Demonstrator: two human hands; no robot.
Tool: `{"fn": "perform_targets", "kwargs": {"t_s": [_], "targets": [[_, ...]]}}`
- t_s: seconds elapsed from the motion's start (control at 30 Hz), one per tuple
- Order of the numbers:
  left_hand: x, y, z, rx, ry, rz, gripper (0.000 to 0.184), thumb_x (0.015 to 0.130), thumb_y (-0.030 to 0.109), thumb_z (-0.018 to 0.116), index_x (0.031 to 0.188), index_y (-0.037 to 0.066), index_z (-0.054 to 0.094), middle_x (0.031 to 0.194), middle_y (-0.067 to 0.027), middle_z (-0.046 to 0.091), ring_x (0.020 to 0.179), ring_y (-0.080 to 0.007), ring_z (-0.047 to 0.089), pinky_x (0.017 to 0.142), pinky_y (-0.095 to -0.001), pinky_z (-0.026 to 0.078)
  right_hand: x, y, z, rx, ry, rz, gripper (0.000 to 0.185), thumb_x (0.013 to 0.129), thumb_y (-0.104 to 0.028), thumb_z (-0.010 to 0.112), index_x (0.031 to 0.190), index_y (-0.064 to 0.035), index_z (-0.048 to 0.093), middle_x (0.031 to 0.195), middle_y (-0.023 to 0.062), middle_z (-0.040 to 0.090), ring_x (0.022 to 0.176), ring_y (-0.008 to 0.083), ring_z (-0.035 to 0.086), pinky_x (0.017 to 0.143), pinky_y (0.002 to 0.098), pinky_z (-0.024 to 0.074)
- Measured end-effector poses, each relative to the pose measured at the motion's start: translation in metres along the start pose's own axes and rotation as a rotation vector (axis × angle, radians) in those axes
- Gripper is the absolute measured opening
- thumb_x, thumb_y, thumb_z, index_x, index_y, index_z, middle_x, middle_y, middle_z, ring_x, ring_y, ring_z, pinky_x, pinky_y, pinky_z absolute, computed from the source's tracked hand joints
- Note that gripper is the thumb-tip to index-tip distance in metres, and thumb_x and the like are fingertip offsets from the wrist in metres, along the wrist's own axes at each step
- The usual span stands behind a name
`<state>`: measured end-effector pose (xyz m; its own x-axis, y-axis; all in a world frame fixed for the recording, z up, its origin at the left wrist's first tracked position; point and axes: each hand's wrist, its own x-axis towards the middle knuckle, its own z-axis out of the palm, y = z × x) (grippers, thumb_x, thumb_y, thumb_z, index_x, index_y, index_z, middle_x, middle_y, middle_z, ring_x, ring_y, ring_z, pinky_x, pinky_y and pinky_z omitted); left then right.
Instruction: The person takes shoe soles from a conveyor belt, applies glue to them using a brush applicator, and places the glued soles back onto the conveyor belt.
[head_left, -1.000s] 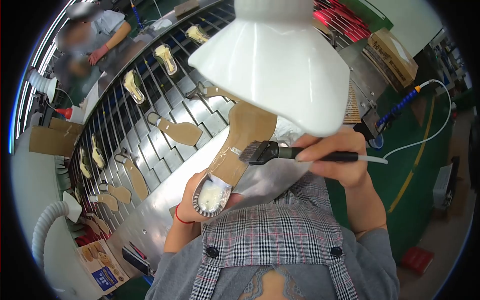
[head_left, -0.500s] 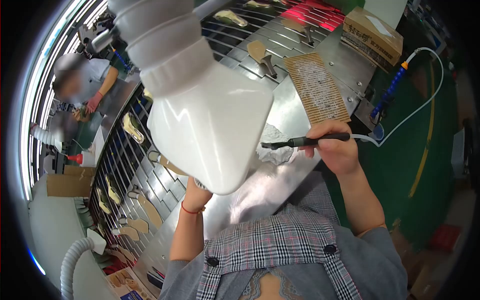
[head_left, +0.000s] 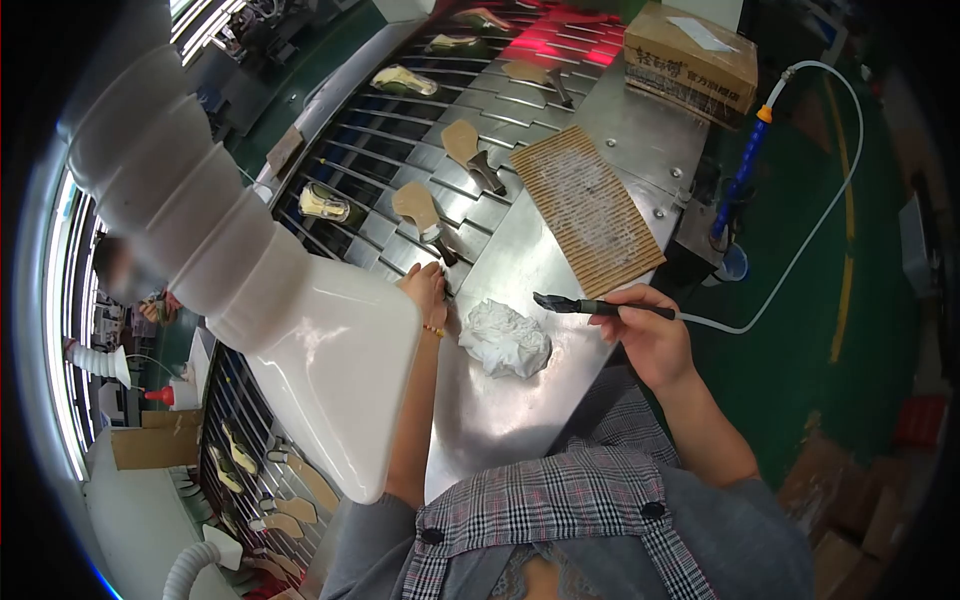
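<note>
My right hand (head_left: 652,335) grips a black-handled brush (head_left: 600,307) with a white tube running from its back end. The brush's dark tip points left, above the metal table (head_left: 480,420). Below and left of the tip lies a crumpled white cloth (head_left: 503,340), apart from the brush. My left hand (head_left: 425,293) is at the conveyor's near edge, fingers curled together. A small dark piece shows beside these fingers; what it belongs to is unclear. Just beyond is a tan shoe sole (head_left: 415,205) with a dark heel; whether I touch it cannot be told.
A white extraction hood (head_left: 330,370) hangs close over my left forearm. Several soles and shoe parts lie on the slatted conveyor (head_left: 380,150). A ribbed, stained cardboard sheet (head_left: 590,205) and a cardboard box (head_left: 690,60) sit on the right. A blue jointed hose (head_left: 738,185) stands beyond.
The view has shifted, so the hood now appears farther left, uncovering my left hand and the cloth. My left hand has moved forward to the conveyor. The brush has come away from the cloth.
</note>
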<state>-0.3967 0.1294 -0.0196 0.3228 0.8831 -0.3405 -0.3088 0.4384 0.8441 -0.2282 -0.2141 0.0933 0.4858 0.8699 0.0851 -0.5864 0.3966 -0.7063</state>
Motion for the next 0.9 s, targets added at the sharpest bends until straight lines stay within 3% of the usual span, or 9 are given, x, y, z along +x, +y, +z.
{"fn": "perform_targets", "kwargs": {"t_s": [0.1,0.23,0.4,0.53,0.63,0.73,0.83,0.87,0.9], "targets": [[-0.01,0.001,-0.04,0.008,0.019,0.216,0.009,0.093,0.006,0.051,0.099,0.002,0.056,0.095,-0.0097,0.063,0.073,-0.0165,0.057,0.063,-0.0259,0.05,0.001,0.003,-0.003,0.015,0.019,0.02,0.025,0.088,-0.005,0.056,0.109,0.0065,0.062,0.094,0.0236,0.069,0.076,0.0191,0.065,0.072,0.0294,0.0512],[-0.044,0.032,-0.077,0.642,0.333,0.369,0.013,0.094,0.01,0.049,0.103,0.003,0.056,0.096,-0.0103,0.063,0.077,-0.0176,0.059,0.065,-0.0277,0.051,0.0,0.01,0.003,0.032,0.023,0.057,0.025,0.088,-0.005,0.056,0.109,0.0066,0.062,0.095,0.0237,0.069,0.076,0.0192,0.065,0.072,0.0293,0.0508],[-0.043,0.058,-0.082,1.104,0.389,0.341,0.019,0.096,0.015,0.047,0.108,0.003,0.056,0.099,-0.011,0.064,0.081,-0.0191,0.061,0.067,-0.0301,0.053,-0.004,0.013,0.021,0.025,0.0,0.079,0.025,0.088,-0.005,0.056,0.109,0.0066,0.062,0.096,0.0233,0.069,0.076,0.0193,0.065,0.072,0.0294,0.0508],[-0.04,0.077,-0.08,1.159,0.366,0.316,0.024,0.097,0.019,0.045,0.111,0.004,0.057,0.1,-0.0116,0.065,0.084,-0.0203,0.063,0.068,-0.0319,0.055,-0.014,0.007,0.031,-0.009,-0.02,0.05,0.025,0.088,-0.007,0.056,0.109,0.0061,0.062,0.095,0.0222,0.069,0.075,0.019,0.065,0.072,0.0298,0.0507],[-0.063,0.098,-0.081,0.977,0.345,0.379,0.027,0.098,0.022,0.044,0.114,0.004,0.057,0.102,-0.0121,0.066,0.086,-0.0212,0.064,0.07,-0.0333,0.056,-0.02,0.007,0.04,-0.023,-0.003,0.05,0.024,0.09,-0.009,0.056,0.109,0.0053,0.063,0.093,0.0212,0.07,0.074,0.0187,0.065,0.071,0.0299,0.0503],[-0.114,0.125,-0.078,0.47,0.249,0.405,0.031,0.099,0.025,0.043,0.117,0.004,0.057,0.103,-0.0125,0.066,0.089,-0.022,0.066,0.071,-0.0347,0.057,-0.019,0.013,0.05,-0.003,0.015,0.093,0.025,0.092,-0.012,0.055,0.108,0.0043,0.063,0.089,0.0201,0.07,0.073,0.0186,0.065,0.069,0.0294,0.0492],[-0.196,0.127,-0.074,-0.207,-0.049,0.189,0.034,0.101,0.028,0.041,0.12,0.005,0.058,0.104,-0.0129,0.067,0.091,-0.0229,0.067,0.072,-0.0361,0.058,-0.019,0.027,0.061,0.103,-0.019,0.173,0.025,0.092,-0.015,0.054,0.106,0.0043,0.063,0.087,0.0195,0.07,0.072,0.0188,0.064,0.069,0.0291,0.0491],[-0.192,0.11,-0.113,-0.376,-0.384,0.065,0.048,0.102,0.038,0.033,0.13,0.004,0.052,0.116,-0.0146,0.065,0.102,-0.0277,0.066,0.087,-0.0505,0.055,-0.019,0.03,0.07,0.115,0.0,0.21,0.026,0.093,-0.016,0.053,0.104,0.0042,0.064,0.084,0.019,0.07,0.07,0.0191,0.064,0.068,0.0288,0.0492],[-0.233,0.102,-0.09,-0.486,-0.449,-0.012,0.054,0.102,0.043,0.029,0.134,0.005,0.049,0.124,-0.0138,0.062,0.11,-0.0304,0.061,0.1,-0.0595,0.044,-0.02,0.034,0.078,0.131,-0.006,0.258,0.025,0.093,-0.016,0.053,0.104,0.0043,0.064,0.083,0.0189,0.07,0.068,0.0193,0.064,0.066,0.0287,0.0493]]}}
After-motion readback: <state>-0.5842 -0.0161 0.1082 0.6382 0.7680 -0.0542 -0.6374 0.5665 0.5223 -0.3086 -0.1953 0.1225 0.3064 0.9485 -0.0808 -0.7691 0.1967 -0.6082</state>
